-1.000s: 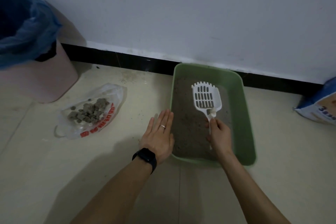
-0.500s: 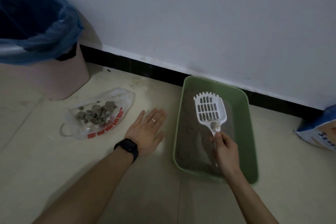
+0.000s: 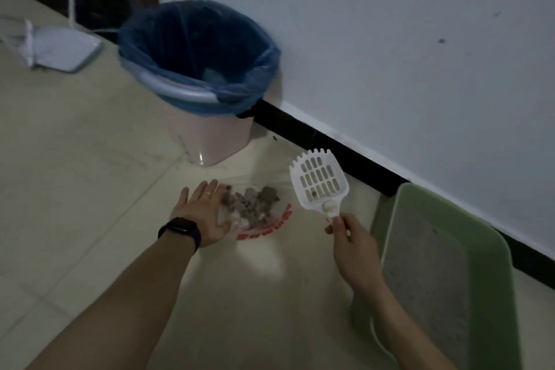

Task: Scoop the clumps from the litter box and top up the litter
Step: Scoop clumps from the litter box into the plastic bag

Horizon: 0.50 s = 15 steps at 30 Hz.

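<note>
The white slotted litter scoop is held in the air by its handle, which the right hand pinches with curled fingers. Its head, with a small dark bit on the slots, sits by the right edge of a clear plastic bag, between the bag and the green litter box. Grey clumps are piled on the bag. The left hand, fingers straight and flat, rests on the bag's left edge; it wears a ring and a dark wristband. Grey litter lies level in the box. Behind the bag stands a pink bin with a blue liner.
</note>
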Available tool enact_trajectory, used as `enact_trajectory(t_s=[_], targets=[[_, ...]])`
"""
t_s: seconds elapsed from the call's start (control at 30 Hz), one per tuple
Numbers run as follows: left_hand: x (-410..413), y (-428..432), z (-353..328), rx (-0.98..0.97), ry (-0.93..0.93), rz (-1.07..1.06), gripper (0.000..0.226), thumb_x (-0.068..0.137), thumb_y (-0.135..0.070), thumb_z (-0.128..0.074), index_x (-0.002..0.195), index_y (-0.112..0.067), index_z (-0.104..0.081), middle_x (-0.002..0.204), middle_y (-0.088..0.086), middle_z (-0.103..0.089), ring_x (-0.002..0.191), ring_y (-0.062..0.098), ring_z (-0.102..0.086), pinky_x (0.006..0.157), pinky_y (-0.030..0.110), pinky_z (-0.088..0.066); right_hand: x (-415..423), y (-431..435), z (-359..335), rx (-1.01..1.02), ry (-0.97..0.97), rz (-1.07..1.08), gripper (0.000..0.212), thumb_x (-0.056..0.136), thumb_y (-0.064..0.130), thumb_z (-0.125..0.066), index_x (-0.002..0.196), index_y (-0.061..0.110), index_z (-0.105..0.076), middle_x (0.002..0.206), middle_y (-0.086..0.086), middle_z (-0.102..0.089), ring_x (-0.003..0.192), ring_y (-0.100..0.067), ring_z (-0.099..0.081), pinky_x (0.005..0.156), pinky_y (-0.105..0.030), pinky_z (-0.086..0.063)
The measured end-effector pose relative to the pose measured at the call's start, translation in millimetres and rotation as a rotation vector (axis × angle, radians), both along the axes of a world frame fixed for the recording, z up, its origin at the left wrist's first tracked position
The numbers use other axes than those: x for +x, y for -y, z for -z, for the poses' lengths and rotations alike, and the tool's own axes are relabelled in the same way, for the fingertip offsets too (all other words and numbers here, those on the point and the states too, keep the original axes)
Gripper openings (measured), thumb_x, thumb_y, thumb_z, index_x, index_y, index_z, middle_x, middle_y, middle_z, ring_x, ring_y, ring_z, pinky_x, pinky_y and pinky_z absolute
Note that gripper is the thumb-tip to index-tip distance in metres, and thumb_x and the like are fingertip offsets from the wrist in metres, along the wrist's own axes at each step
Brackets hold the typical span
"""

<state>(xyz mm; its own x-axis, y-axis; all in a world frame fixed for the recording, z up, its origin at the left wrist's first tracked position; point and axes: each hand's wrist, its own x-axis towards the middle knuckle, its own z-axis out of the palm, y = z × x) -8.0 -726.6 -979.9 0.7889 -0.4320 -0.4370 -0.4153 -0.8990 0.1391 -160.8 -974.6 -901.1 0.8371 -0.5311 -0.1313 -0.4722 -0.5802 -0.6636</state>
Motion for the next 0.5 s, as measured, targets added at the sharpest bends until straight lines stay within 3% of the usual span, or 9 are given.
enact_trajectory(t_s=[0.13, 0.2, 0.27, 0.5], targets=[[-3, -5, 8, -0.018, -0.045, 0.023, 0.093, 0.092, -0.063, -0.037, 0.155, -0.018, 0.013, 0.163, -0.001, 0.013, 0.151, 0.018, 0.007, 0.121, 0.046, 0.004, 26, -32, 14, -0.393, -0.243, -0.276, 0.023, 0.1, 0.028, -0.037, 0.116, 0.026, -0.053, 0.101, 0.004, -0.061, 0.082, -0.017, -0.06, 0.069, -0.034, -0.047], [-3, -5, 9, -0.029, -0.074, 0.014, 0.093, 0.092, -0.062, -0.038, 0.155, -0.017, 0.014, 0.163, 0.0, 0.013, 0.151, 0.019, 0.007, 0.121, 0.047, 0.003, 30, -42, 22, -0.623, -0.399, -0.422, 0.042, 0.095, 0.018, -0.038, 0.137, 0.024, -0.042, 0.118, 0.001, -0.058, 0.097, -0.024, -0.059, 0.074, -0.035, -0.042], [-2, -3, 9, -0.017, -0.099, 0.012, 0.093, 0.092, -0.062, -0.037, 0.155, -0.016, 0.014, 0.163, 0.001, 0.014, 0.151, 0.02, 0.007, 0.121, 0.047, 0.003, 29, -45, 23, -0.777, -0.429, -0.43, 0.057, 0.088, 0.011, -0.042, 0.144, 0.024, -0.039, 0.127, 0.002, -0.059, 0.104, -0.027, -0.057, 0.08, -0.037, -0.041], [1, 3, 5, 0.007, -0.088, -0.011, 0.092, 0.093, -0.063, -0.036, 0.155, -0.014, 0.011, 0.164, 0.002, 0.01, 0.151, 0.021, 0.005, 0.121, 0.05, 0.003, 27, -37, 22, -0.859, -0.341, -0.362, 0.059, 0.078, 0.005, -0.055, 0.135, 0.02, -0.055, 0.113, 0.0, -0.07, 0.088, -0.027, -0.065, 0.075, -0.041, -0.051]])
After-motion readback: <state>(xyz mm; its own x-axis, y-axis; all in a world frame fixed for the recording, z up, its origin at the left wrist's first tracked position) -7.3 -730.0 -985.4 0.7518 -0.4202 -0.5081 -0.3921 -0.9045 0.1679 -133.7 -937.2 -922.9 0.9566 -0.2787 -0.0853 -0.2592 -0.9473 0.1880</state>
